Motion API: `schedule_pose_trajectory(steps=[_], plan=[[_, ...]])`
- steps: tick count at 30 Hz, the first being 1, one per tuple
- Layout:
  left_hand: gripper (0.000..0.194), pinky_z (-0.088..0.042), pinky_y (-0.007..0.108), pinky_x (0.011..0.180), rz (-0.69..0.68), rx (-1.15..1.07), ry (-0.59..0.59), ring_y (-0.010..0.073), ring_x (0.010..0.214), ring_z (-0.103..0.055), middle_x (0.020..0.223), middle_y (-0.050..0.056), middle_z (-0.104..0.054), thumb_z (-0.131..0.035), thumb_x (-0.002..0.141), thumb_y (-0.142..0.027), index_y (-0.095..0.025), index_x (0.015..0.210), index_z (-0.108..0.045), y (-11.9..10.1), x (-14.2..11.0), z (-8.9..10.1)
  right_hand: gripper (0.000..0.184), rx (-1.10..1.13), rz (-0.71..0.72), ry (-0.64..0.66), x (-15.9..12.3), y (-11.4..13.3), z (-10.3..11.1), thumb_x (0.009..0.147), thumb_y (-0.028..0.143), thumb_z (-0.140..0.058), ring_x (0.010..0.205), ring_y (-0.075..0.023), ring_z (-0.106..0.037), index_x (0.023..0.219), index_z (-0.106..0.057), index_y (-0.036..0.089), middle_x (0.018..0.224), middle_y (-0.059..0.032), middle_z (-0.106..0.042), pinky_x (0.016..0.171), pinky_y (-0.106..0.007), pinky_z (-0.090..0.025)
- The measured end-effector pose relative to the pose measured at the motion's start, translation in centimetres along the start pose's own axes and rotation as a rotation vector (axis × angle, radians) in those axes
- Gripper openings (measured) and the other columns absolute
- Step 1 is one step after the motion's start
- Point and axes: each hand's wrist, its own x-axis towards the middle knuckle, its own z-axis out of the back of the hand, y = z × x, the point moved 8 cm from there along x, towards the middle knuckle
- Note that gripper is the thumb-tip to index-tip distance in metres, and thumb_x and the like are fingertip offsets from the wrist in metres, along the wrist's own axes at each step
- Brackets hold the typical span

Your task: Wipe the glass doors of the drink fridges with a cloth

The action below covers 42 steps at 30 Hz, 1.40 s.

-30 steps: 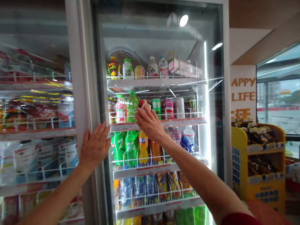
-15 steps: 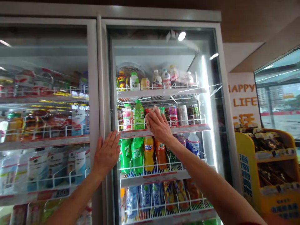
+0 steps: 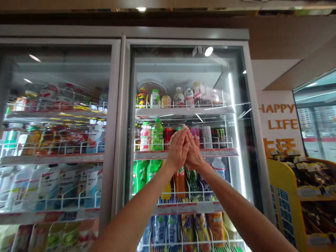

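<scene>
My left hand [image 3: 178,148] and my right hand [image 3: 193,150] are together in front of the right glass door [image 3: 183,70] of a drinks fridge. Their fingers point up, pressed close and partly overlapping. A crumpled pale cloth [image 3: 184,126] shows at the fingertips, held between the hands and the glass; most of it is hidden. Behind the glass, level with my hands, stand a green bottle [image 3: 157,134] and several cans, with an orange soda bottle [image 3: 180,183] on the shelf below.
A grey door frame [image 3: 119,122] divides this door from the left glass door [image 3: 60,77], behind which more drinks stand. To the right are a yellow display rack [image 3: 285,178] with packaged goods and a wall with orange lettering [image 3: 283,124].
My left hand has left the door frame and moved right to join my right hand at the cloth. My right hand has shifted slightly right. The view has tilted up.
</scene>
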Motion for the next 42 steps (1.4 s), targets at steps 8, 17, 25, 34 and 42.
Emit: schedule_pose_trajectory(steps=[8,17,25,34,42], plan=[[0.039,-0.027,0.043,0.109,0.038,0.193,0.012,0.0221,0.133,-0.028,0.142,0.008,-0.036,-0.041,0.088,-0.027,-0.018,0.126,-0.045,2.2,1.5,-2.2,0.061,-0.379,-0.236,-0.164,-8.0,-16.1,8.9,0.087,0.033,-0.038,0.137,-0.0281,-0.020,0.143,-0.016,0.022,0.150,-0.0126,-0.018,0.107,-0.058,-0.017],[0.045,-0.012,0.058,0.107,0.306,0.274,-0.245,0.0285,0.138,-0.009,0.145,0.024,-0.019,-0.030,0.090,-0.017,0.000,0.131,-0.030,4.8,8.6,-1.4,0.061,-0.313,-0.213,-0.263,-11.4,-18.4,9.6,0.087,0.032,-0.034,0.136,-0.0248,-0.026,0.144,-0.013,0.022,0.147,-0.0117,-0.028,0.108,-0.051,-0.025],[0.042,-0.026,0.042,0.110,-0.335,0.204,0.146,0.0211,0.134,-0.027,0.141,0.005,-0.038,-0.038,0.087,-0.022,-0.018,0.129,-0.043,-8.5,12.3,-13.3,0.058,-0.286,-0.209,-0.290,-11.4,-18.8,10.0,0.085,0.025,-0.037,0.133,-0.0244,-0.032,0.141,-0.023,0.023,0.141,-0.0116,-0.038,0.107,-0.052,-0.025],[0.045,-0.018,0.039,0.114,-0.127,0.210,-0.013,0.0192,0.137,-0.020,0.143,0.008,-0.035,-0.029,0.090,-0.021,-0.014,0.133,-0.039,-7.5,9.2,-11.3,0.057,-0.284,-0.250,-0.268,-10.0,-19.0,10.5,0.087,0.026,-0.035,0.134,-0.0244,-0.029,0.142,-0.022,0.023,0.144,-0.0121,-0.034,0.108,-0.052,-0.023],[0.048,-0.022,0.045,0.112,0.004,0.309,0.014,0.0242,0.137,-0.018,0.146,0.010,-0.029,-0.036,0.088,-0.024,-0.014,0.135,-0.035,-0.4,7.6,-6.6,0.052,-0.374,-0.322,-0.264,-6.8,-21.6,11.4,0.088,0.033,-0.035,0.135,-0.0268,-0.027,0.138,-0.032,0.019,0.143,-0.0127,-0.035,0.107,-0.054,-0.023]])
